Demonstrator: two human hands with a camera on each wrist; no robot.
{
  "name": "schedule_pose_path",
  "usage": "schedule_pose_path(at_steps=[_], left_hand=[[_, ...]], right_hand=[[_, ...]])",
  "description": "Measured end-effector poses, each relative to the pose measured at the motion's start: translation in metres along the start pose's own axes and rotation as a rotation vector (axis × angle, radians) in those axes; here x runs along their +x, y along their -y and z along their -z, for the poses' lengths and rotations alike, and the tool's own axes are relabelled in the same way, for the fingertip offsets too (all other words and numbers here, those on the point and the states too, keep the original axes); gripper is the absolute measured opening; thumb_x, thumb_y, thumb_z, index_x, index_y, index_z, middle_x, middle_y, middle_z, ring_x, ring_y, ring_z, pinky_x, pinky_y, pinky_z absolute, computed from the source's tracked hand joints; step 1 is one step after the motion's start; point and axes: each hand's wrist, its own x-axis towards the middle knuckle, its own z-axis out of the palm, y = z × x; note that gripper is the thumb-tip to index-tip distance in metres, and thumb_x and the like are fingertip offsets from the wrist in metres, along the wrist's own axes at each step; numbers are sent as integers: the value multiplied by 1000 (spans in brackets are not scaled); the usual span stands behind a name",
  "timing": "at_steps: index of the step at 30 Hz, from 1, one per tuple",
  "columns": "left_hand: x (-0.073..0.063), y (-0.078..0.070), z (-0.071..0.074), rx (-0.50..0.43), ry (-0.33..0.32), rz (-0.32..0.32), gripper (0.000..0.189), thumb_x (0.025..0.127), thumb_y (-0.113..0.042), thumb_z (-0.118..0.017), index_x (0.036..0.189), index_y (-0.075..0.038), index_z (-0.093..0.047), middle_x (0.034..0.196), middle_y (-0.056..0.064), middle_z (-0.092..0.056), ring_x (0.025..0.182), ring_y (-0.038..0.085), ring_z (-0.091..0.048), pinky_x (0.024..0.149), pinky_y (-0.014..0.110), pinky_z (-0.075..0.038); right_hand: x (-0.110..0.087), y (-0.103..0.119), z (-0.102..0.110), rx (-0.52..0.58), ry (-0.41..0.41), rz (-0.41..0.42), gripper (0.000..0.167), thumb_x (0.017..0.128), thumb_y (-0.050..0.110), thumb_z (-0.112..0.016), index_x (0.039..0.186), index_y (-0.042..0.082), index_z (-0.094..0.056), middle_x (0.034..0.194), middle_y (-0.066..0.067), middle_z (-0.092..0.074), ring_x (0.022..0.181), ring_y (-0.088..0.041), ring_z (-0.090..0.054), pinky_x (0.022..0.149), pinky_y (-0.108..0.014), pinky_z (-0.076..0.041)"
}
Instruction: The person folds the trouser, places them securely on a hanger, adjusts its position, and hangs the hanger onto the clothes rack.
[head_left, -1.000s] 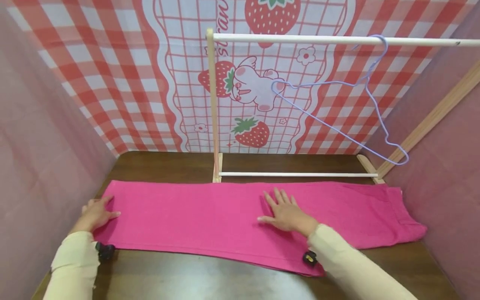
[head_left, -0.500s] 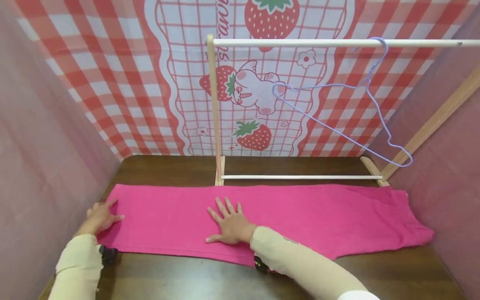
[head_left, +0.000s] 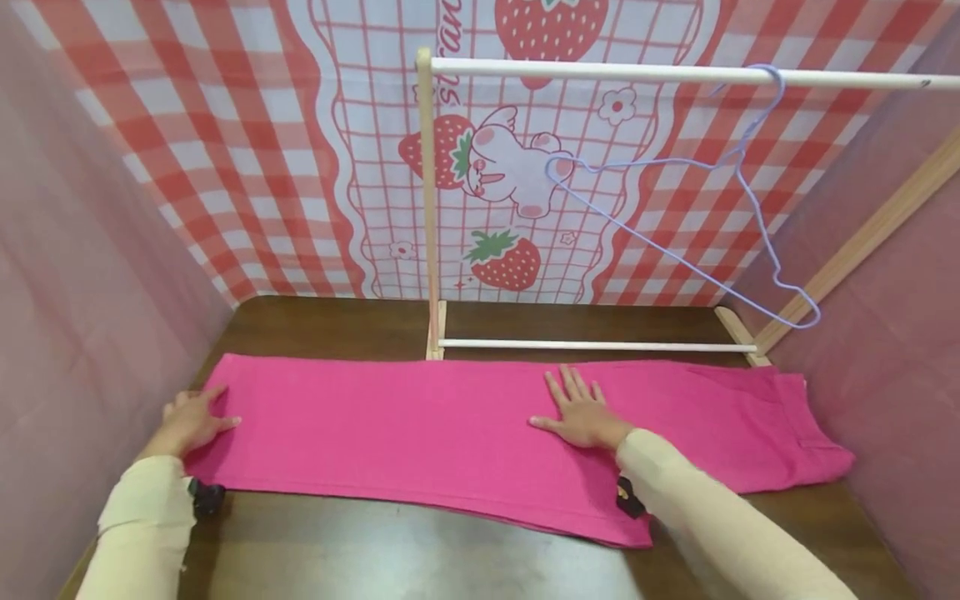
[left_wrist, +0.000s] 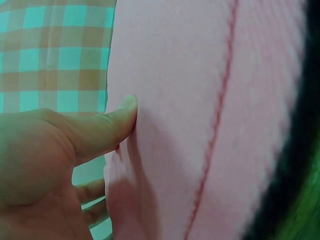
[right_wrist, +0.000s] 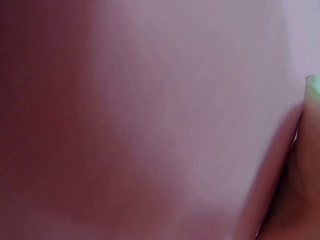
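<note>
Right hand (head_left: pixel 581 417) shifts rightward over a long, bright-pink cloth garment (head_left: pixel 390 425)

Since the frame half a second ago, that hand has travelled from the middle of the frame to right of centre. With the cream-coloured sleeve (head_left: pixel 712 517) out of the way, the garment's lower corner shows at the bottom, right of centre. The left hand (head_left: pixel 191 421) keeps its place at the garment's left end. I read this as smoothing, one end steadied while the other palm works along the cloth; the left half already looks flat, but creases remain near the waistband-like end at far right.

The right hand lies palm down, fingers straight and spread apart on the cloth, its forearm entering from the lower right. The left arm reaches up from the lower left, thumb and forefinger apart. Its wrist view shows the thumb on the cloth but the other fingertips hidden, so I cannot tell whether they pinch the edge.

The garment stretches across the lower half of the frame on a brown wooden table (head_left: pixel 405 550), near a pale wooden rack (head_left: pixel 430 208). A purple wire hanger (head_left: pixel 740 154) hangs at upper right, well apart from both hands.
</note>
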Motion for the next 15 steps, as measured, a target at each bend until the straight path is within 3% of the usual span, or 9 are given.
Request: schedule_pose_path(at_steps=[5, 15], left_hand=[[-1, 2, 8, -8, 8, 14, 80, 93, -32, -62, 147, 7, -17, 131, 49, -15, 119, 64, -18, 96, 73, -30], [-8, 10, 1, 9, 8, 18, 79, 93, -33, -62, 146, 8, -21, 131, 49, -19, 118, 65, -22, 96, 72, -32]], right_hand=[[-16, -67, 7, 26, -72, -82, 92, 95, 63, -43, 155, 2, -12, 160, -30, -1, 147, -50, -1, 114, -69, -2], [-72, -177, 14, 173, -22, -322, 104, 93, 70, -34, 151, -8, 3, 149, -45, 12, 135, -65, 13, 105, -78, 6]])
